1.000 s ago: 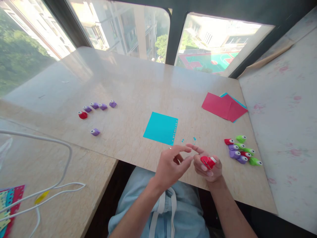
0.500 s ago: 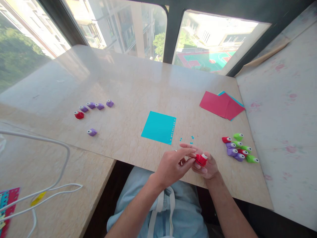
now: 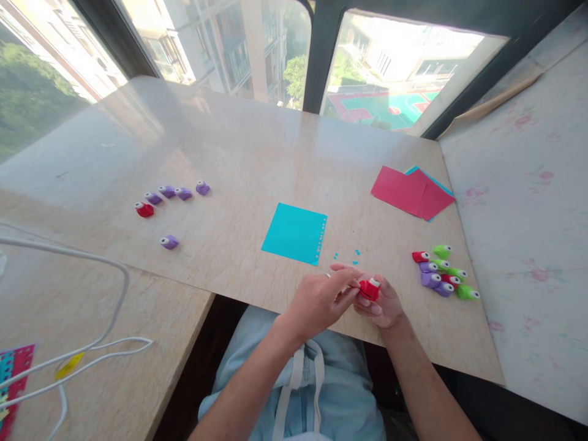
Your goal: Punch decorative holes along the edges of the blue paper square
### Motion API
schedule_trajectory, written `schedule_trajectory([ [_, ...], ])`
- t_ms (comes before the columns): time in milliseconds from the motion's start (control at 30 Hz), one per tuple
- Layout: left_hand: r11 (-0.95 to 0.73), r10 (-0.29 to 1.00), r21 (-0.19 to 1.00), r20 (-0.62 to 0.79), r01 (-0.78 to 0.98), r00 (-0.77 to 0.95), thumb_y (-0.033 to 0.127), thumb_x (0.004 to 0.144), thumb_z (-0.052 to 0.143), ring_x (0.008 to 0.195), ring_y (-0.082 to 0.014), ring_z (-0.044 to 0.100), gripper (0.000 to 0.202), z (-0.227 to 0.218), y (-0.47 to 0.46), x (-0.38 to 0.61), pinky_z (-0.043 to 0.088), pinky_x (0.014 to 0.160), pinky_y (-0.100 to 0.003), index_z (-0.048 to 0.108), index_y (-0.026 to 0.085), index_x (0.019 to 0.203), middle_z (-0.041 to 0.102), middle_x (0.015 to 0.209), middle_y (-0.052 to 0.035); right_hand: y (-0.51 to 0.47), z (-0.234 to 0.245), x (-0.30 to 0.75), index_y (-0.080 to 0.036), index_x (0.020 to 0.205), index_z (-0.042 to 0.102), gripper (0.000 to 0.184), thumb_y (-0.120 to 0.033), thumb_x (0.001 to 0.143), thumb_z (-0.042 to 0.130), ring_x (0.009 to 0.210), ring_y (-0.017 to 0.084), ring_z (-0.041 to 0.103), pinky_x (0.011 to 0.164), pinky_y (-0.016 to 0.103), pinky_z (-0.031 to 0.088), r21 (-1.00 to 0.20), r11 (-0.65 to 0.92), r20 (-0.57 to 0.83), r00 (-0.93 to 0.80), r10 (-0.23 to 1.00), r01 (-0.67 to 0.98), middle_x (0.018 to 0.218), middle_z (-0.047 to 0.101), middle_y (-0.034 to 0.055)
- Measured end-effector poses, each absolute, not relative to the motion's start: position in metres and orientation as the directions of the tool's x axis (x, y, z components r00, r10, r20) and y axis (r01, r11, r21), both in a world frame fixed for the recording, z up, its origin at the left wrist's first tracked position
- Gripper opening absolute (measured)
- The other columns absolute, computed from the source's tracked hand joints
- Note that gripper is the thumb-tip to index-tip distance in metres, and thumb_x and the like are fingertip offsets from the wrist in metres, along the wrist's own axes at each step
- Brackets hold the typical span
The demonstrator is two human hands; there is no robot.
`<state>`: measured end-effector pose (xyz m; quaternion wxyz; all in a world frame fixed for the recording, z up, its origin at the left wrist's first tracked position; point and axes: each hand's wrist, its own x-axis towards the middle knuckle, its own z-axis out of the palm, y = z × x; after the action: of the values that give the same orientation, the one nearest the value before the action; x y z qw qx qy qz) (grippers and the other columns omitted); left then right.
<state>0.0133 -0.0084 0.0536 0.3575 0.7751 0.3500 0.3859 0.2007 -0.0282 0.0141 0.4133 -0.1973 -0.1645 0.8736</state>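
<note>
My right hand (image 3: pixel 383 306) is closed around a small red paper punch (image 3: pixel 369 288) just above the near edge of the beige table (image 3: pixel 257 153). My left hand (image 3: pixel 321 300) meets it from the left, fingertips pinched against the punch. Beyond the hands lies a cyan paper square (image 3: pixel 295 233) with a row of punched holes along its right edge. A few tiny cyan cut-outs (image 3: pixel 354 253) are scattered next to it.
A cluster of green, purple and red punches (image 3: pixel 443 274) sits to the right. Several purple punches and a red one (image 3: pixel 165 196) lie at the left. Red and cyan paper sheets (image 3: pixel 413 193) are at the back right. White cables (image 3: pixel 92 349) cross a lower table on the left.
Both hands have drawn together and slightly up towards the table; the left fingers, spread a second ago, now pinch at the red punch in the right hand.
</note>
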Motion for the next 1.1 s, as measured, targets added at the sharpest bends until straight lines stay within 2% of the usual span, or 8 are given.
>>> schedule_trajectory([
  [200,-0.569,0.791,0.759,0.401,0.316,0.462,0.027,0.098,0.053,0.055,-0.0101,0.063,0.017,0.0515,-0.0077,0.0142,0.044,0.055,-0.02,0.062,0.019,0.11,0.075,0.078,-0.0011,-0.0268,0.0172,0.1988,-0.01,0.13,0.058,0.058,-0.045,0.085,0.068,0.04,0.004,0.039,0.033,0.01,0.027,-0.458,-0.589,-0.22,-0.557,0.801,-0.666,0.063,0.063,-0.0004],
  [333,-0.583,0.785,0.745,0.415,0.324,0.459,0.025,0.096,0.055,0.054,-0.0093,0.062,0.015,0.0514,-0.0078,0.015,0.043,0.055,-0.019,0.062,0.021,0.109,0.072,0.073,0.0016,-0.0257,0.0183,0.1985,-0.011,0.131,0.057,0.058,-0.047,0.086,0.065,0.036,0.003,0.033,0.033,0.01,0.026,-0.476,-0.602,-0.235,-0.567,0.79,-0.641,0.06,0.062,-0.0017],
  [467,-0.593,0.784,0.729,0.426,0.342,0.452,0.021,0.094,0.056,0.055,-0.0093,0.062,0.014,0.0521,-0.0082,0.0161,0.043,0.055,-0.019,0.063,0.022,0.107,0.072,0.071,0.0022,-0.0261,0.0183,0.1991,-0.007,0.134,0.053,0.066,-0.047,0.083,0.066,0.032,0.002,0.028,0.032,0.011,0.024,-0.498,-0.615,-0.3,-0.544,0.784,-0.612,0.058,0.06,-0.0022],
  [867,-0.624,0.772,0.692,0.476,0.362,0.42,0.017,0.091,0.053,0.053,-0.0091,0.058,0.009,0.0547,-0.0077,0.0164,0.041,0.057,-0.02,0.061,0.019,0.092,0.068,0.066,0.0028,-0.0267,0.0125,0.2029,-0.009,0.142,0.046,0.072,-0.049,0.085,0.063,0.037,0.004,0.036,0.034,0.012,0.025,-0.456,-0.639,-0.347,-0.538,0.768,-0.619,0.058,0.059,-0.0027],
  [1100,-0.602,0.787,0.699,0.442,0.385,0.43,0.017,0.091,0.051,0.055,-0.0096,0.059,0.012,0.0548,-0.0078,0.0163,0.041,0.057,-0.02,0.062,0.019,0.088,0.067,0.065,0.0016,-0.0254,0.0168,0.2009,-0.01,0.131,0.055,0.065,-0.05,0.082,0.066,0.034,0.002,0.028,0.033,0.012,0.026,-0.463,-0.648,-0.364,-0.536,0.761,-0.605,0.057,0.058,-0.0032],
])
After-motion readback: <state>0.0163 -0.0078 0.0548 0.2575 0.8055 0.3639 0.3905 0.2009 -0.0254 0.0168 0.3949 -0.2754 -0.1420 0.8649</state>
